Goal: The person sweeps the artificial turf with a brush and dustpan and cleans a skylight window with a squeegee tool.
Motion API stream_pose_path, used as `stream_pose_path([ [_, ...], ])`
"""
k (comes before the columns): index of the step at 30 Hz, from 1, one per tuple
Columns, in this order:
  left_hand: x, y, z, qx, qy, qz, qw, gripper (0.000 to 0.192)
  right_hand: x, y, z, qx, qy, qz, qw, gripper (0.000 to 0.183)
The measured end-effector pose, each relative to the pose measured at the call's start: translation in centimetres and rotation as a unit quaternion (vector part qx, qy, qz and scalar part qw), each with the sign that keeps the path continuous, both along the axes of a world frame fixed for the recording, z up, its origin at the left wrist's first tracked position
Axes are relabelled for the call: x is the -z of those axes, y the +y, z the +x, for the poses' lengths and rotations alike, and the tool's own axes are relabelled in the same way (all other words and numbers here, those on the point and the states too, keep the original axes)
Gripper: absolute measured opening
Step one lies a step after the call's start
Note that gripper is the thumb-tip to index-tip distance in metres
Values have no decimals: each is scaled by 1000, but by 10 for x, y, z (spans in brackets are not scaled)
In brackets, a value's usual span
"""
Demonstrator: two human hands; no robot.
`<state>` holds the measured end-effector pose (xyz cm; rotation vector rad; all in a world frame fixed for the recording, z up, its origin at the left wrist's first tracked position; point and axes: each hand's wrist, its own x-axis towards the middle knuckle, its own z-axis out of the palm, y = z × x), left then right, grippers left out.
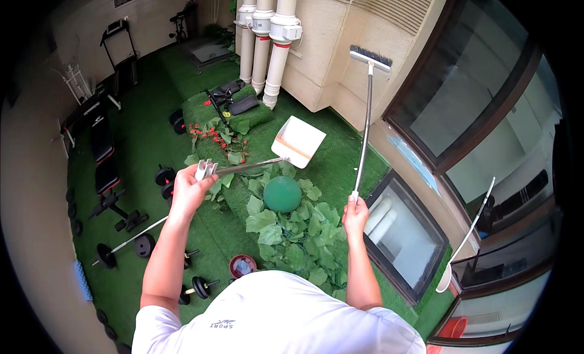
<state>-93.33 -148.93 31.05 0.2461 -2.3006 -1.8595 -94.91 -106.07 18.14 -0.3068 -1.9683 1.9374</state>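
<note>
My left hand grips the top end of a long-handled dustpan. The white pan with an orange stripe hangs or rests out ahead over the green turf; contact with the ground cannot be told. In my right hand is the lower end of a broom's metal pole. Its white head with dark bristles points away from me, raised in front of the beige wall. Between my arms, a green ball sits among artificial ivy leaves.
A framed glass skylight lies right of my right arm. White pipes stand ahead by the wall. To the left are a weight bench, a barbell and dumbbells. A reddish pot stands near my body. Windows line the right.
</note>
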Motion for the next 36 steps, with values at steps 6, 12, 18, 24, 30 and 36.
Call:
stream_pose_path([
  [6, -14, -20, 50, -81, 26, 76, 993, 20, -72, -28, -95, 41, 23, 247, 968, 27],
  [12, -40, -31, 93, -134, 72, 94, 984, 22, -104, -48, -188, 93, 77, 420, 900, 39],
  [18, -38, -53, 139, -191, 95, 115, 970, 26, 10, -57, -166, 34, -96, 440, 892, 34],
  [24, -41, -61, 169, -238, 86, 68, 965, 28, 102, -39, -105, 9, -169, 424, 890, 27],
  [30, -49, -55, 176, -257, 92, 33, 961, 28, 136, -19, -53, -58, -273, 151, 948, 26],
  [36, -44, -49, 184, -297, 83, 35, 951, 27, 112, -11, -18, -62, -297, -85, 949, 22],
])
